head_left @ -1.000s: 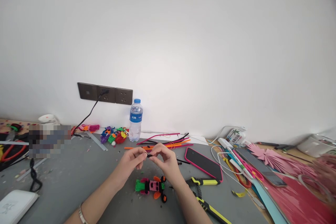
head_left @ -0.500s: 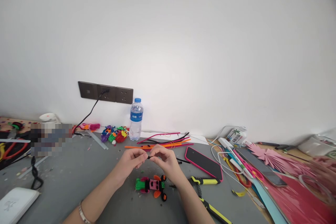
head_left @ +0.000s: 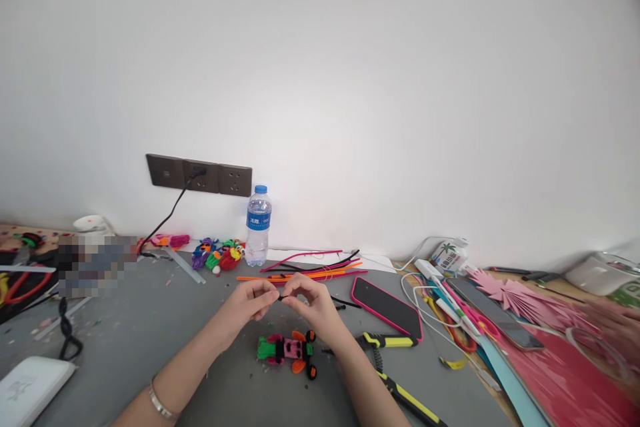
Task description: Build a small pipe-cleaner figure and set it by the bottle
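My left hand (head_left: 250,305) and my right hand (head_left: 314,307) meet above the grey mat, fingertips close together. Both pinch a small black piece (head_left: 281,297), seemingly a bit of black pipe cleaner; the fingers cover most of it. Below them on the mat lies a small pipe-cleaner figure (head_left: 290,349) in green, pink, orange and black. Just behind my hands, loose orange, pink and black pipe cleaners (head_left: 345,271) are spread out. Yellow-and-black pliers (head_left: 395,341) rest with handles apart, partly behind my right forearm.
A phone in a pink case (head_left: 387,310) lies right of my hands. A water bottle (head_left: 258,240) stands by the wall, beside several small fuzzy figures (head_left: 216,257). Red paper (head_left: 560,373), pink scissors (head_left: 477,320) and another person's hand (head_left: 615,333) are at right; a white box (head_left: 35,390) is front left.
My hands have shifted very slightly while still pinching the black piece. The other person's blurred hand at the right has moved a little. The figure and tools lie as before.
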`<control>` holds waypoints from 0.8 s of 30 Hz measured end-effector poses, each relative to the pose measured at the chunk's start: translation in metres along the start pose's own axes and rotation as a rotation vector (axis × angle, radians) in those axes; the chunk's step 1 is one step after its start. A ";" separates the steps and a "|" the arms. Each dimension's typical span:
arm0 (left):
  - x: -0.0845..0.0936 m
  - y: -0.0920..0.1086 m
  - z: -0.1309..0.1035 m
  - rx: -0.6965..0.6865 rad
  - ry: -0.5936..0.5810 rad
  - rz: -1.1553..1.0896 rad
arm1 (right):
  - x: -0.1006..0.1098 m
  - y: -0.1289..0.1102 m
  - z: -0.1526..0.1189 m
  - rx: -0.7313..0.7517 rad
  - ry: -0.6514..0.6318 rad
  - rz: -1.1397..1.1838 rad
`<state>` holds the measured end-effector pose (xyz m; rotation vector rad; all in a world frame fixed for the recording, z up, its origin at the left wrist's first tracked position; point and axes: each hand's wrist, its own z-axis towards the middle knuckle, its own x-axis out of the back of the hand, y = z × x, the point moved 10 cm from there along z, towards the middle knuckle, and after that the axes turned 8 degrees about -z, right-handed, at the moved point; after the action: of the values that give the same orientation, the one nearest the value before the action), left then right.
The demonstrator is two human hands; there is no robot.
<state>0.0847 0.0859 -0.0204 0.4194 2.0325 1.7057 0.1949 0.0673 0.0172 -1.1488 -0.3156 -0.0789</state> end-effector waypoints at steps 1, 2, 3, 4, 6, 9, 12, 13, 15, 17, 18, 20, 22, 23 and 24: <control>0.000 -0.001 0.000 0.002 -0.001 0.001 | 0.000 -0.001 0.000 0.007 0.003 -0.020; 0.000 -0.001 0.000 0.004 -0.010 0.005 | 0.000 -0.001 0.000 0.011 0.000 -0.035; -0.001 -0.001 0.000 0.004 -0.021 0.011 | 0.000 -0.002 0.000 0.012 -0.006 -0.048; -0.001 -0.001 0.000 0.004 -0.032 0.016 | 0.001 -0.002 0.000 0.012 -0.013 -0.059; 0.000 0.000 -0.001 0.005 -0.041 0.031 | 0.005 -0.001 0.001 0.008 -0.016 -0.071; 0.008 0.002 0.001 -0.008 -0.014 0.107 | 0.026 0.007 0.002 -0.031 0.059 -0.069; 0.018 0.006 0.004 -0.076 0.034 0.304 | 0.059 0.019 -0.001 -0.094 0.180 -0.113; 0.020 0.008 0.004 -0.100 0.046 0.377 | 0.067 0.023 -0.003 -0.119 0.184 -0.156; 0.022 0.008 0.005 -0.134 0.063 0.494 | 0.078 0.033 -0.009 -0.181 0.116 -0.265; 0.023 0.007 0.005 -0.156 0.092 0.557 | 0.083 0.047 -0.017 -0.256 0.004 -0.351; 0.023 0.007 0.005 -0.166 0.105 0.574 | 0.086 0.054 -0.022 -0.297 -0.040 -0.379; 0.022 0.006 0.005 -0.177 0.116 0.600 | 0.092 0.068 -0.032 -0.371 -0.089 -0.425; 0.021 0.003 0.006 -0.174 0.110 0.626 | 0.099 0.078 -0.040 -0.435 -0.101 -0.483; 0.021 0.001 0.007 -0.165 0.106 0.641 | 0.102 0.083 -0.043 -0.461 -0.101 -0.513; 0.022 -0.001 0.008 -0.154 0.105 0.655 | 0.105 0.086 -0.046 -0.482 -0.100 -0.538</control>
<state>0.0704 0.1037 -0.0257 1.0484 1.9339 2.2774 0.3230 0.0715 -0.0457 -1.5195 -0.7175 -0.5980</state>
